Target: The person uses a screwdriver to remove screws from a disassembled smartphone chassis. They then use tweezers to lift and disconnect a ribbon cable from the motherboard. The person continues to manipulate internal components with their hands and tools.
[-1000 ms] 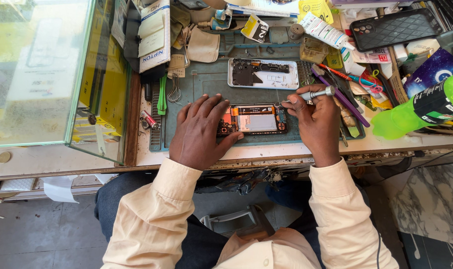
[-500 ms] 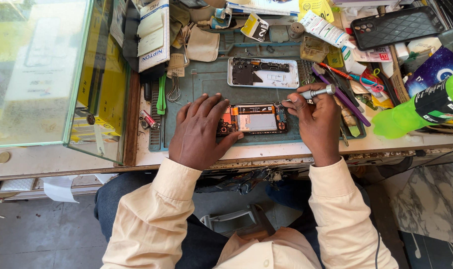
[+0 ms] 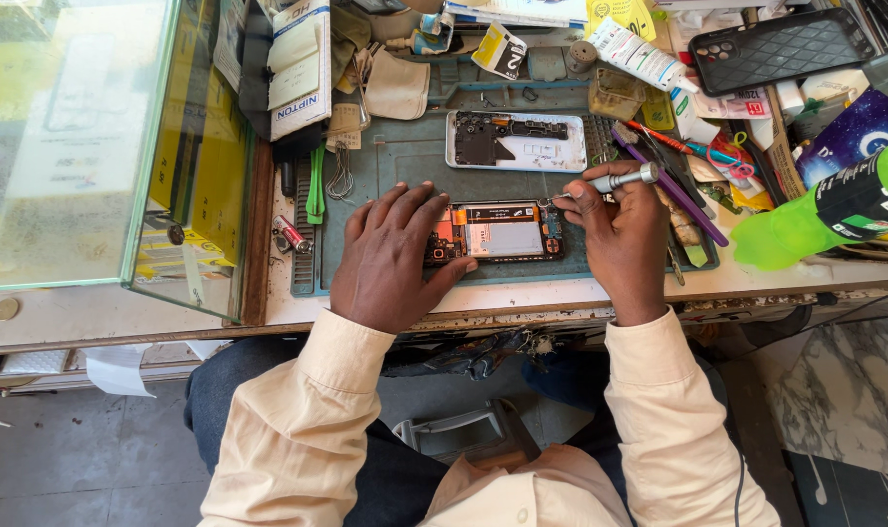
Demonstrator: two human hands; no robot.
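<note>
- Two cream sleeves (image 3: 297,429) come up from the bottom edge, over dark trousers, and reach to the workbench (image 3: 522,296).
- Left hand (image 3: 390,256) lies flat, palm down, on the near left part of the green mat (image 3: 405,161); its fingers are spread and its thumb and fingertips press on the left end of the opened phone (image 3: 497,232), pinning it rather than closing around it.
- Opened phone lies face down and lengthwise on the mat between the two hands, its back off, with a grey battery and orange strips showing.
- Right hand (image 3: 624,239) is curled tightly around a silver screwdriver (image 3: 615,181); thumb and fingers are clamped on the handle, and the thin tip points left toward the phone's upper right corner. Whether the tip touches the phone cannot be told.
- Just beyond the phone, a white phone frame (image 3: 517,141) lies flat on the mat, with a dark board in its left part.
- Right of the hand, a purple tool (image 3: 673,190) lies slantwise, and a bright green bottle (image 3: 820,210) lies on its side at the bench's right edge.
- Left of the mat stands a glass case (image 3: 82,146).
- Farthest back, a black phone case (image 3: 781,47) rests among tubes and packets.
</note>
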